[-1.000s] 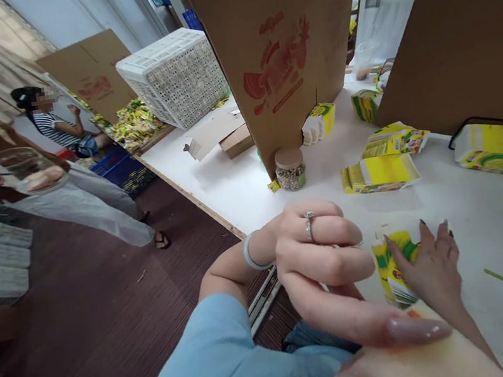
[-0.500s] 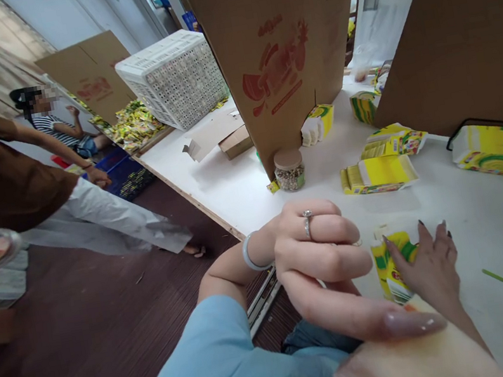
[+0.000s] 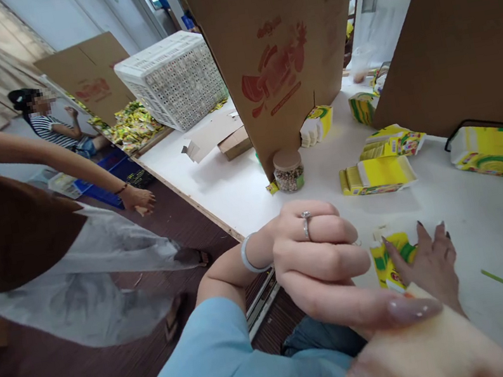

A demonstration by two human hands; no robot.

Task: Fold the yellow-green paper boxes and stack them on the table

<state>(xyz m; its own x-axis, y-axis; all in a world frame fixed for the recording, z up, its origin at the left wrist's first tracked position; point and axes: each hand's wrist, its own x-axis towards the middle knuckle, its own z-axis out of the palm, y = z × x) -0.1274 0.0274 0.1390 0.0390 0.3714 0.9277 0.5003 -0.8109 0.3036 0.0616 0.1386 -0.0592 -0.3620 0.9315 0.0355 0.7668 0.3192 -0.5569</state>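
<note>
My left hand, with a ring and a pale bangle, is raised close to the camera. Its fingers are curled. The index finger and thumb close on a pale, blurred thing at the bottom, whose kind I cannot make out. Lower and farther off, my right hand rests on the white table with its fingers spread. Its thumb touches a yellow-and-green printed packet. The pale thing hides much of the right forearm.
Yellow printed cartons lie beyond my hands, near a lidded jar. Tall cardboard boxes stand behind. A white crate and a heap of small packets are at the back left. A person in brown stands on the left.
The person in brown has moved nearer, with the arm now reaching farther right. My hands stay almost where they were. The pale thing has shifted slightly to the right.
</note>
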